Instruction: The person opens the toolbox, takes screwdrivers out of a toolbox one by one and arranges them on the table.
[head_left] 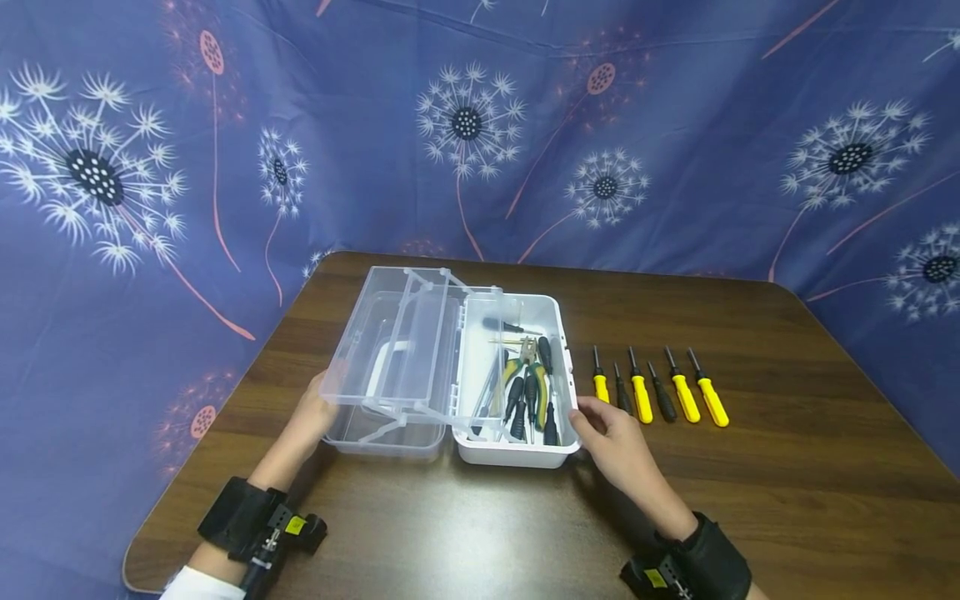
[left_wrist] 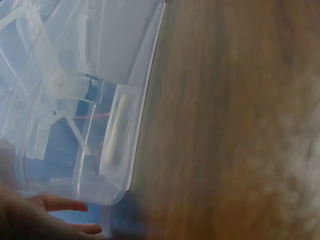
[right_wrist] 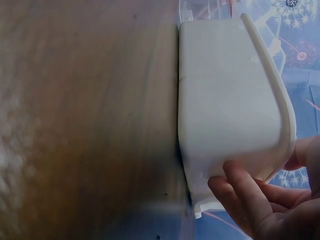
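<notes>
A white toolbox (head_left: 517, 455) stands on the table, its clear lid (head_left: 386, 451) swung out to the left. Above the lid hangs a clear plastic tray (head_left: 431, 333) on folding arms. Inside the box lie pliers (head_left: 541, 398) with green and yellow handles and several dark-handled screwdrivers (head_left: 551, 425). My left hand (head_left: 311, 417) holds the tray's left side; its fingers (left_wrist: 62, 203) show beside the clear plastic in the left wrist view. At the box's front right corner, my right hand (head_left: 617, 442) grips the wall, thumb at the rim and fingers (right_wrist: 245, 187) against the outside.
To the right of the box, several yellow-handled screwdrivers (head_left: 641, 400) and two black-handled screwdrivers (head_left: 662, 396) lie in a row. The brown wooden table (head_left: 787, 350) ends at a blue dandelion-print cloth (head_left: 337, 125) behind.
</notes>
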